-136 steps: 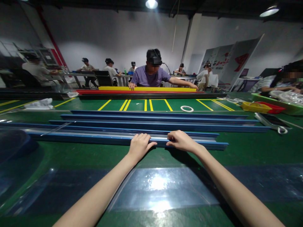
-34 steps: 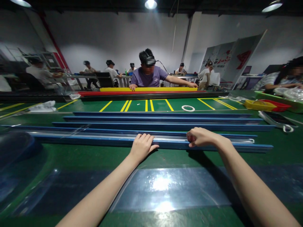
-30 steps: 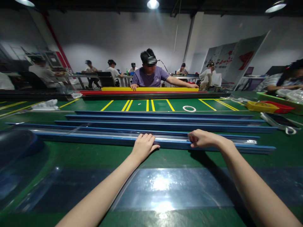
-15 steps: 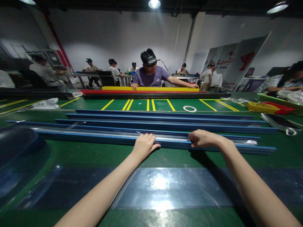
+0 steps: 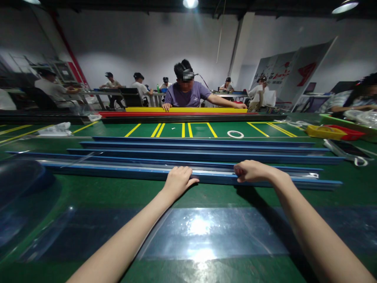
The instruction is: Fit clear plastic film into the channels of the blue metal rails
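A long blue channel (image 5: 118, 171) lies crosswise before me, with a clear plastic strip (image 5: 206, 173) inside it. My left hand (image 5: 179, 179) grips its near wall around the middle, fingers over the edge and thumb pointing right. Further right, my right hand (image 5: 249, 171) is curled closed at the same channel; whether its fingertips pinch the clear strip is hidden. Behind it lie more blue channels (image 5: 206, 155), parallel to it. Between my arms and the channel's near side, a wide clear plastic sheet (image 5: 229, 232) lies flat on the green table (image 5: 153, 196).
A rolled clear sheet (image 5: 20, 188) is at the left. Beyond the channels are a white ring (image 5: 235, 134), black, red and yellow bars (image 5: 188, 110), and a person in purple (image 5: 187, 94) touching the yellow one. Trays (image 5: 325, 133) and a phone (image 5: 347, 148) are at the right.
The whole view has shifted very slightly. Both hands keep nearly the same places and poses on the channel.
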A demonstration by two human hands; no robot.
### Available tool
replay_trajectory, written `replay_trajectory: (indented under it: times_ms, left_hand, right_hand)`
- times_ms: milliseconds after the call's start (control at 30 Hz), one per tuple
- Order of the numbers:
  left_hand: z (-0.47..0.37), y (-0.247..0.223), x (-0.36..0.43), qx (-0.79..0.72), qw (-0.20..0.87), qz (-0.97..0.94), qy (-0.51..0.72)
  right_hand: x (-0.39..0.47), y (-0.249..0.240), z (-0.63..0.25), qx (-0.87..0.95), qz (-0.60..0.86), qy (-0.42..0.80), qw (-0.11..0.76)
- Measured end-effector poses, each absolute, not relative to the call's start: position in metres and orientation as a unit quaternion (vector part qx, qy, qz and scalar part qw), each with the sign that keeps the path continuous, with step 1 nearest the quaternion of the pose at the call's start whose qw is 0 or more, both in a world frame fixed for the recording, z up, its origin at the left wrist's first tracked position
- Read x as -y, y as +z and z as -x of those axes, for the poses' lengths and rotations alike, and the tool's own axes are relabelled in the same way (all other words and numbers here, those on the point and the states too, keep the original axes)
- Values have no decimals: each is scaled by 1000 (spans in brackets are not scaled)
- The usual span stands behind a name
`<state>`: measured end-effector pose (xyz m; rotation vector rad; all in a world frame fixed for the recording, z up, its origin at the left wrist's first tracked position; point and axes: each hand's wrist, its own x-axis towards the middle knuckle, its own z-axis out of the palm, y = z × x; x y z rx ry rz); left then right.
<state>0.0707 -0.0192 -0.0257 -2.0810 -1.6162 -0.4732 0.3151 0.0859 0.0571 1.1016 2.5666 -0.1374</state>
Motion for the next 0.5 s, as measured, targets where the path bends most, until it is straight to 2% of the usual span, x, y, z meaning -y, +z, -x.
replay_trajectory:
  times_ms: [500]
  left_hand:
    - [-71, -23, 19, 589, 210, 761, -174]
  right_hand:
    - [-84, 59, -313, -900, -400, -46, 167]
